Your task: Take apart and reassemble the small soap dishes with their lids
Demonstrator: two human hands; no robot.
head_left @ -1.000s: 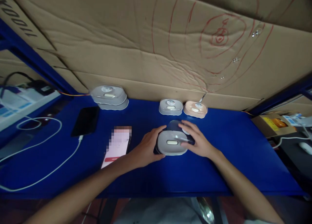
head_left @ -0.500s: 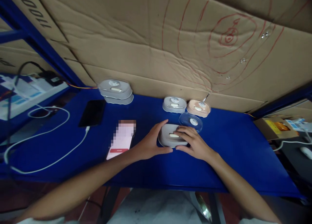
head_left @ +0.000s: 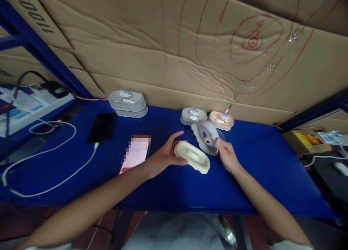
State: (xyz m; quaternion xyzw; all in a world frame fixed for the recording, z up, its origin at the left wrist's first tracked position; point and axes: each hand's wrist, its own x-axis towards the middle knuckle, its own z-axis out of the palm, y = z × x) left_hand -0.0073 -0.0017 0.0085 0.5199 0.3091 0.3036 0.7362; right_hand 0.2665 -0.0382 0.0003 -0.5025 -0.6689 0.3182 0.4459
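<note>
Tray point(head_left: 192, 155) — left end clasped in left hand point(head_left: 168, 152); grey shell point(head_left: 210, 129) — right edge pinched by right hand point(head_left: 227, 155).

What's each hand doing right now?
Left hand: holding the cream tray by its left end.
Right hand: holding the gray cover by its edge.

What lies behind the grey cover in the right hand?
Behind the grey cover, one end of a clear lid shows; farther back stand a grey box and a pink box. The lid's remainder is covered.
</note>
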